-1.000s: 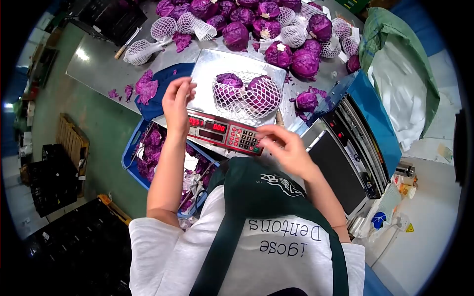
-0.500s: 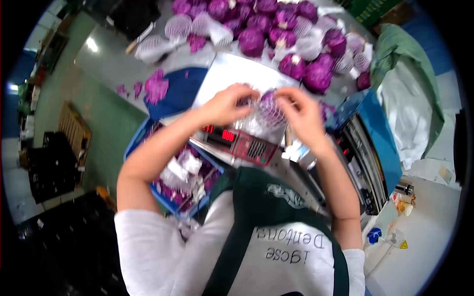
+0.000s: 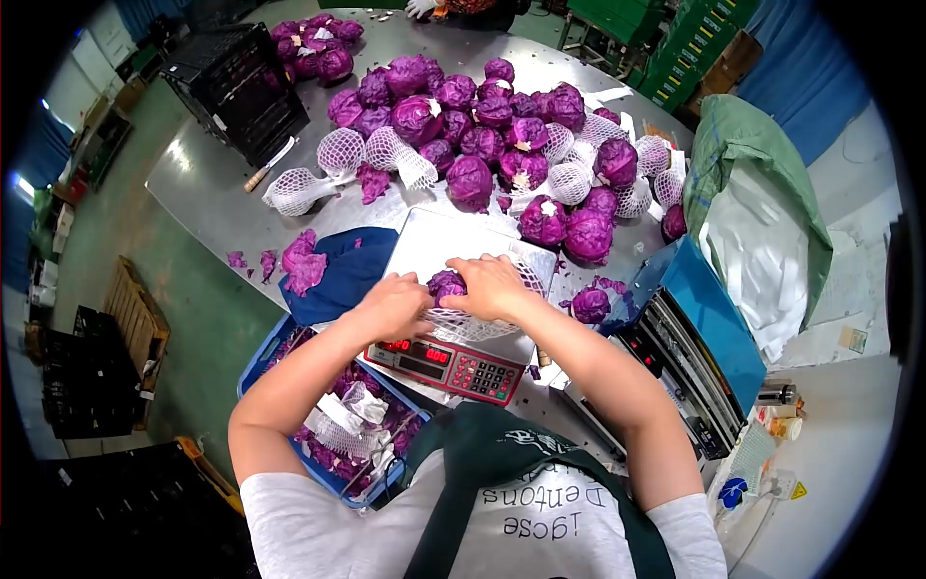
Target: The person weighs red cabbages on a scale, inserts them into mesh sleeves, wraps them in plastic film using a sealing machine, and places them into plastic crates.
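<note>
A small red cabbage [image 3: 447, 286] shows between my two hands, just over the scale [image 3: 439, 370] with its metal plate. My left hand [image 3: 394, 305] curls against the cabbage's left side. With thumb and fingers, my right hand [image 3: 490, 288] grips its right side. White foam netting [image 3: 475, 326] hangs below and around the right hand, partly round the cabbage; how far it covers it is hidden by my fingers. The scale's red display reads 0.00.
Several red cabbages [image 3: 470, 183] and foam nets [image 3: 294, 191] lie on the metal table. A knife [image 3: 270, 164] rests near a black crate [image 3: 236, 92]. A blue bin [image 3: 253, 372] of trimmings stands at left, a blue-sided machine [image 3: 709, 333] at right. Another person's gloved hand [image 3: 421, 8] is at the far edge.
The view has tilted up, showing more of the table. My hands have come closer together, and the cabbage now shows more clearly between them, with the netting lower and to its right.
</note>
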Motion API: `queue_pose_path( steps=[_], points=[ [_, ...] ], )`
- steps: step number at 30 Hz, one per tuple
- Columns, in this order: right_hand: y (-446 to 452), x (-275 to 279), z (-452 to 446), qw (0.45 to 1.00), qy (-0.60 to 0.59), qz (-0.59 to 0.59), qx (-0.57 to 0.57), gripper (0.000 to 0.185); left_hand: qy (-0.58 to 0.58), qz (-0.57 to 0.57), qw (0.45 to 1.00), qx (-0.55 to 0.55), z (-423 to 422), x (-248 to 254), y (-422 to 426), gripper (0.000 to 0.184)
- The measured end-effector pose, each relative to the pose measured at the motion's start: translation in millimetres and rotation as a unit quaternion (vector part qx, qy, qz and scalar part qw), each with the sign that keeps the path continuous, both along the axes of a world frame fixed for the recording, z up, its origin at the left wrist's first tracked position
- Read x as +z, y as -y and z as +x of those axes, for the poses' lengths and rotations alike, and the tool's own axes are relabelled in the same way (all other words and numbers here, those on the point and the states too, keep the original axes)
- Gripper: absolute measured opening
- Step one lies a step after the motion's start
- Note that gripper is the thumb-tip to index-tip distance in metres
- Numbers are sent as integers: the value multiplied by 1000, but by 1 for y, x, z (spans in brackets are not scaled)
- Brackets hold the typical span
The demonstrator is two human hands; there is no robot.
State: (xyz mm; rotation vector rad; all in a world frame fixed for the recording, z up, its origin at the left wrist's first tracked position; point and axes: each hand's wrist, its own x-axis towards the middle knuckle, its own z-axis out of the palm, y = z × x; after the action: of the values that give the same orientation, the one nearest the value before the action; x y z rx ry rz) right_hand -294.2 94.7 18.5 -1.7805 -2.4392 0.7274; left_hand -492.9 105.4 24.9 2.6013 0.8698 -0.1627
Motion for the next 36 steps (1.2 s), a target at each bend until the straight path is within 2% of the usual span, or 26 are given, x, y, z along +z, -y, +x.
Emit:
queue_pose_path(
  steps=[3, 4, 6, 9, 12, 16, 18, 19, 20, 21, 22, 23, 24, 25, 28, 30, 32, 33, 36],
  points=[
    [-5, 0, 0, 998, -3, -55, 12, 54, -26, 60, 998, -2, -17, -9, -17, 24],
    [-7, 3, 3, 997, -9, -75, 11, 53, 18, 77, 997, 0, -21, -5, -19, 22],
    [-8, 6, 10, 993, -76, -83, -18, 44, 33, 5, 999, 14, -19, 17, -19, 18],
    [-10, 11, 20, 983, -153, -101, -9, 33, 139, -28, 989, 32, -20, 49, -13, 15],
    [-11, 5, 24, 973, -185, -135, 31, 30, 206, -1, 978, 28, -16, 61, -11, 12],
    [-1, -14, 18, 995, -49, -3, 89, 34, 261, -54, 959, 97, 2, -2, -31, 14],
    [4, -8, 21, 990, -133, 24, 37, 33, 325, -143, 922, 155, 11, -36, -34, 15],
    [6, -3, 25, 985, -170, 41, 4, 32, 389, -280, 849, 223, 18, -52, -34, 21],
    [13, 2, 28, 977, -206, 51, -32, 30, 402, -320, 820, 251, 20, -68, -37, 27],
    [16, 15, 34, 951, -289, 103, -29, 26, 407, -250, 839, 262, 20, -90, -44, 30],
    [24, 30, 41, 924, -361, 91, -85, 24, 407, -183, 851, 275, 20, -111, -47, 33],
    [23, 21, 55, 896, -385, 191, -113, 22, 427, -174, 829, 316, 19, -112, -45, 34],
    [25, 27, 68, 875, -415, 211, -130, 23, 444, -159, 807, 355, 15, -104, -43, 36],
    [30, 31, 80, 842, -471, 194, -177, 23, 478, -166, 768, 391, 10, -94, -40, 36],
    [40, 19, 121, 788, -504, 202, -292, 24, 573, -209, 629, 482, -14, -78, -19, 32],
    [52, 5, 139, 792, -499, 136, -325, 29, 579, -209, 582, 531, -25, -75, 6, 29],
    [63, -9, 144, 812, -485, 72, -317, 34, 565, -213, 561, 566, -32, -78, 31, 28],
    [65, -15, 144, 835, -460, 60, -295, 39, 578, -231, 538, 568, -33, -81, 42, 28],
    [63, -28, 137, 850, -448, 11, -278, 44, 588, -247, 512, 575, -30, -87, 65, 28]
  ],
)
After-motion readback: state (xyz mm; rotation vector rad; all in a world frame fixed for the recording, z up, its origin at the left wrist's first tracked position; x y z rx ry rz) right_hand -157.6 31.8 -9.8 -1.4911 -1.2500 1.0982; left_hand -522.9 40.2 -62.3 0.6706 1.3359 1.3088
